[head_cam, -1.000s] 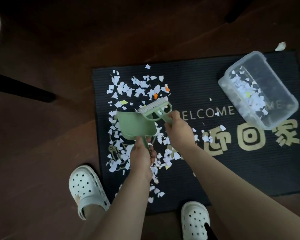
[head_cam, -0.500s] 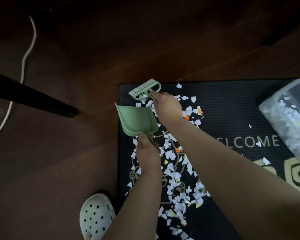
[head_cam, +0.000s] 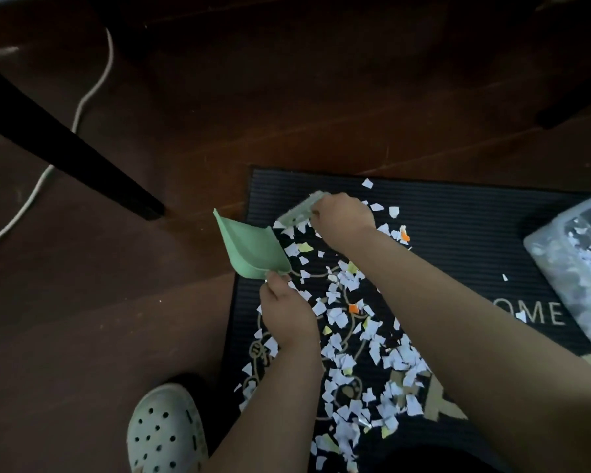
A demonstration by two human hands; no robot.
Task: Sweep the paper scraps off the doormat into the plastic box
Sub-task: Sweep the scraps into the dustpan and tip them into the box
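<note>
**Right hand at the mat's far-left corner, brush down; most scraps unswept**

The right hand [head_cam: 342, 216] is closed round the handle of a small green brush [head_cam: 299, 213], held low over the far-left corner of the doormat [head_cam: 458, 213]. The left hand [head_cam: 285, 310] is closed on the stub handle of a green dustpan [head_cam: 253, 252], which looks empty.

Some scraps are already seen in the plastic box [head_cam: 570, 268] at the mat's right edge. A dense spread of paper scraps [head_cam: 348, 336] is still left across the mat's left half, so the task is judged partly done.

The dustpan's long axis is run from the near handle to the far-left mouth, tilted. The brush's blurred head is laid diagonally, near-left to far-right.
</note>
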